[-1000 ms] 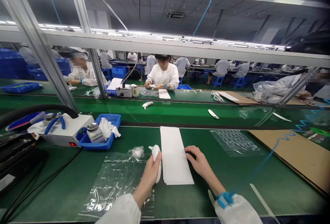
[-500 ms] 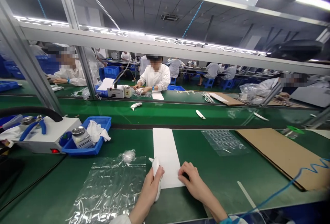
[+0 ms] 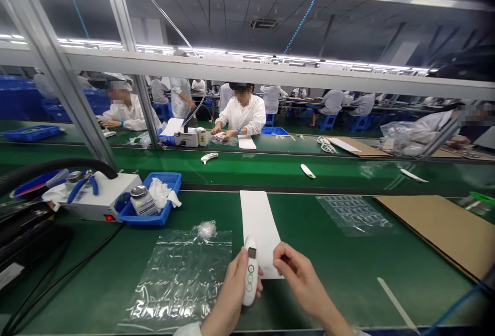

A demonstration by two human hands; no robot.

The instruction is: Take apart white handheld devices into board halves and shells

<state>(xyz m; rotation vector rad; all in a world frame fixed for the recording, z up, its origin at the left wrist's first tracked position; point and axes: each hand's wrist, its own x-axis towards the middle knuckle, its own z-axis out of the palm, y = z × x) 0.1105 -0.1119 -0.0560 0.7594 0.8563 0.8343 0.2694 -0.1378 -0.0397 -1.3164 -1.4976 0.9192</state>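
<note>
In my left hand I hold a white ear thermometer, its small dark screen and round buttons facing up. Beneath it lies a strip of white paper. My right hand is over the paper's lower right edge, fingers curled into a pinch. What those fingertips hold, if anything, is hidden. To the left, a clear plastic bag lies flat on the green bench, with a crumpled clear ball at its top edge.
A blue tray with a jar and tissues stands left, beside a white box carrying pliers. Cardboard and a clear patterned sheet lie right. White parts sit on the green conveyor. Co-workers sit beyond it.
My left hand has turned the thermometer so its screen and buttons face up. The right hand stays pinched near the paper's edge. The camera view has shifted slightly left.
</note>
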